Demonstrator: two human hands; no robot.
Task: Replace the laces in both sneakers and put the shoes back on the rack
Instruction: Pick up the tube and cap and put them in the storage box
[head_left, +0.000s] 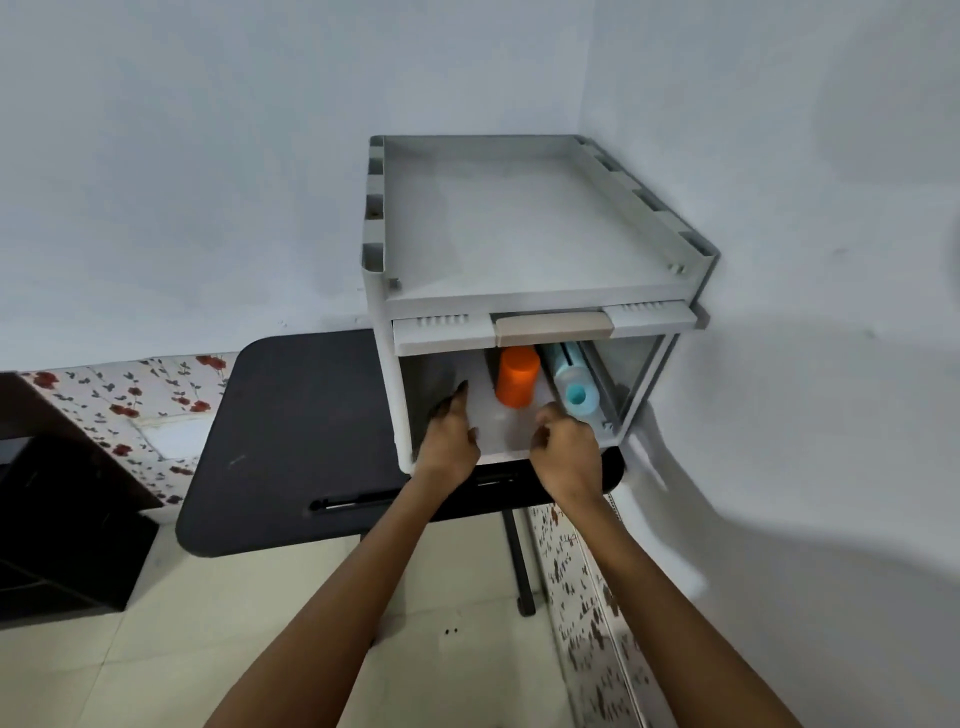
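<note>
A person stands facing a grey plastic storage box (382, 312) with a raised front flap (441, 332), set on a dark rounded bench (291, 426) in a corner of pale walls. Both bare arms reach into the open front. The left hand (449, 441) has its fingers (460, 400) held straight and close together, pointing inward along the box floor. The right hand (569, 454) has its fingers curled under; I cannot tell whether they pinch anything.

Inside the box there is one orange cylinder (516, 376) and one pale blue roll (574, 387), side by side and just apart. No sneakers or laces are in view, so the task's things are somewhere out of sight.

Laces would likely be light, limp and prone to tangling, best gathered as a bunch. Sneakers should be light with soft uppers, and easiest to lift by the heel collar.

Count: one box, one bench, two objects inside, two hands.
</note>
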